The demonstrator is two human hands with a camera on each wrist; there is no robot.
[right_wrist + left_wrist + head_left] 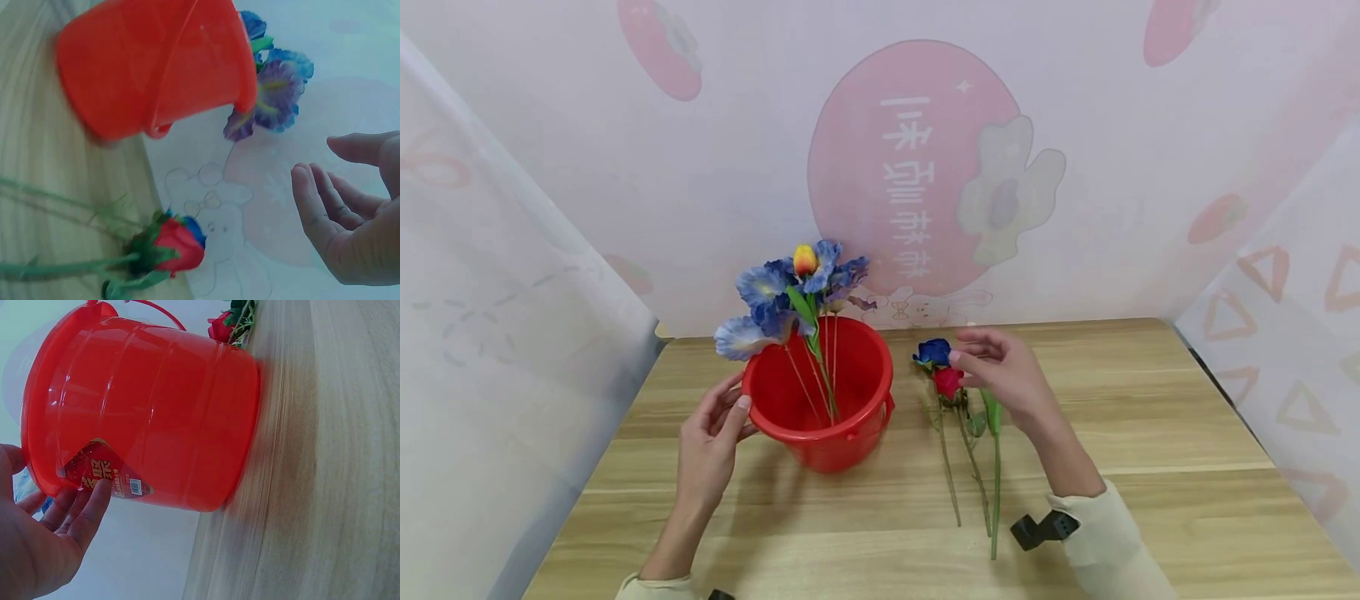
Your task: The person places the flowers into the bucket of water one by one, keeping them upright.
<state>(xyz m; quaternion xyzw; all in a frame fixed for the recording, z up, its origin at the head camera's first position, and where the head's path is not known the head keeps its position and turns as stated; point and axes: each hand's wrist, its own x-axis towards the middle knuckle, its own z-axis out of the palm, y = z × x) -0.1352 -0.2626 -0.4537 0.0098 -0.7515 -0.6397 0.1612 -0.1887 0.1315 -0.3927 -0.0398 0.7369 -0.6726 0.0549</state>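
Note:
A red plastic bucket (850,450) stands on the table with several blue artificial flowers (763,287) and one yellow-orange tulip (805,260) in it. My left hand (711,429) touches the bucket's left side at the rim; in the left wrist view its fingers lie near a printed label (103,469). To the right of the bucket lie a blue rose (934,352), a red rose (948,382) and a green stem (996,492) whose top is hidden by my right hand (1007,375). That hand hovers over the flower heads, fingers apart and holding nothing in the right wrist view.
The wooden table (1150,500) reaches back to a pale printed backdrop (737,167), with similar side panels left and right. A red handle (175,56) hangs on the bucket's right side. A black device (1045,529) sits on the right wrist.

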